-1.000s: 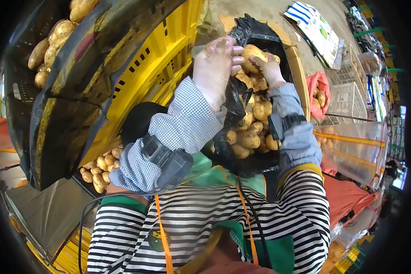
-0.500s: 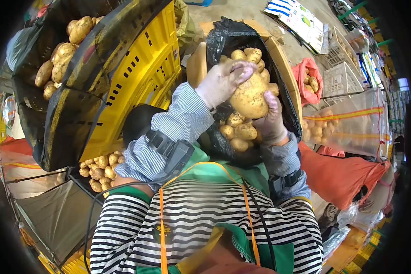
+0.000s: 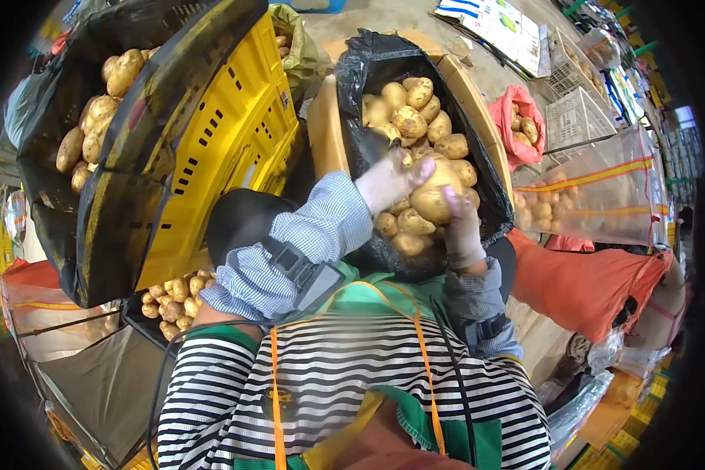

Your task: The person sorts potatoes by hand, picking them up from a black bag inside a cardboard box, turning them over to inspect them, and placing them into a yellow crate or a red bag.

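I see big oval tan potato (image 3: 431,205) between left hand (image 3: 384,184) and right hand (image 3: 462,225), about equally near; both part-open, can't tell if gripping; it's in or over black-plastic-lined cardboard box (image 3: 471,95); long axis unclear

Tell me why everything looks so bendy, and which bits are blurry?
In the head view, the yellow crate looks curved and the corners go black, probably because of a very wide lens; also in the head view, the hands look soft-edged, and a hazy patch sits over the middle of the striped shirt.
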`<state>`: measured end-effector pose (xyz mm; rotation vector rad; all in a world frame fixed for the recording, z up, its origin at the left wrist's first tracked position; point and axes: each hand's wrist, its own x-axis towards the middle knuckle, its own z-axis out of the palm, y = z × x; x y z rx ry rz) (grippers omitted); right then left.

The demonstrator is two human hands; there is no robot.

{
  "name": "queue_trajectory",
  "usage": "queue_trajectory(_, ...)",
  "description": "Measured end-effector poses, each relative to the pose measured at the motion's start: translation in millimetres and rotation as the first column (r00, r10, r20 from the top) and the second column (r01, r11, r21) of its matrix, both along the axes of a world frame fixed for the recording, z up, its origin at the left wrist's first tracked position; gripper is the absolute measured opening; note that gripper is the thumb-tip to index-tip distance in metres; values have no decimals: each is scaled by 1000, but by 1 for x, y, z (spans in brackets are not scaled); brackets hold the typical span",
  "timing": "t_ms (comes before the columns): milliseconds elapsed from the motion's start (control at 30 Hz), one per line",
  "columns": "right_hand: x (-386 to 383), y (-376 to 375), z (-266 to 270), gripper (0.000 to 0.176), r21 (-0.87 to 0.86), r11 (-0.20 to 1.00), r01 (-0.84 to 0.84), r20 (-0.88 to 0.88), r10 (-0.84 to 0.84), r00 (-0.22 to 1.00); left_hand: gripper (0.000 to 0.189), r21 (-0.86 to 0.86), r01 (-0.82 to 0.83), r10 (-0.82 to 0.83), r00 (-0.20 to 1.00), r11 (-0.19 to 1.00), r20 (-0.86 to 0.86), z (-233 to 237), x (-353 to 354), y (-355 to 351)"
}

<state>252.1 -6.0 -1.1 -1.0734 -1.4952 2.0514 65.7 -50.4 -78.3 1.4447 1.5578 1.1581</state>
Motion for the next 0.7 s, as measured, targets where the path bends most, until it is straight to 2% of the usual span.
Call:
queue_trajectory(33,-18,-14,14,36,65,988,137,124,-144,982,74,-124,24,20,940,992,340,27,7,-6)
queue_trajectory(67,-16,-11,9,36,62,988,140,124,-147,981,61,-233,86,84,770,969,633,56,12,-11)
queue_trajectory(100,-11,-5,-1,35,119,993,13,95,-24,995,61,-238,88,85,770,967,632,55,7,-11)
queue_trajectory(133,-7,0,-11,34,176,978,-115,76,103,992,54,-292,43,204,621,955,757,54,-1,-15)
queue_trajectory(167,-5,6,-17,38,95,990,-104,19,103,994,47,-356,7,317,438,935,841,56,-7,-18)
queue_trajectory(200,-6,15,-21,38,87,990,-107,19,106,994,41,-258,-61,261,389,964,884,58,-15,-11)
queue_trajectory(233,-10,27,-26,41,100,984,-146,10,146,989,44,-211,-149,251,350,966,902,60,-24,-8)
queue_trajectory(267,-18,37,-32,45,114,977,-180,-1,181,983,46,-166,-234,236,317,958,919,83,-34,-7)
queue_trajectory(333,-37,57,-56,52,93,986,-140,69,134,989,49,-84,-382,180,222,920,958,103,-60,0)
queue_trajectory(400,-66,66,-82,57,401,901,-165,254,63,965,47,-74,-497,212,229,865,950,127,-76,3)
queue_trajectory(433,-81,69,-94,57,392,905,-166,258,65,964,50,-66,-521,218,236,851,947,122,-87,3)
queue_trajectory(500,-110,64,-116,62,664,678,-315,315,129,940,55,-98,-528,234,197,843,952,117,-97,0)
queue_trajectory(533,-120,53,-127,59,638,656,-403,354,214,910,57,-116,-513,228,161,850,960,113,-101,-1)
queue_trajectory(567,-130,44,-139,55,430,734,-526,346,404,847,57,-124,-514,236,159,849,959,111,-101,0)
queue_trajectory(600,-139,37,-131,51,202,745,-636,287,575,766,59,-133,-485,222,131,864,966,109,-100,0)
queue_trajectory(667,-138,51,-122,45,179,745,-642,294,582,758,61,-153,-455,219,95,877,971,106,-100,-2)
queue_trajectory(700,-136,75,-128,45,251,750,-611,412,488,769,61,-151,-433,198,65,889,978,106,-100,-3)
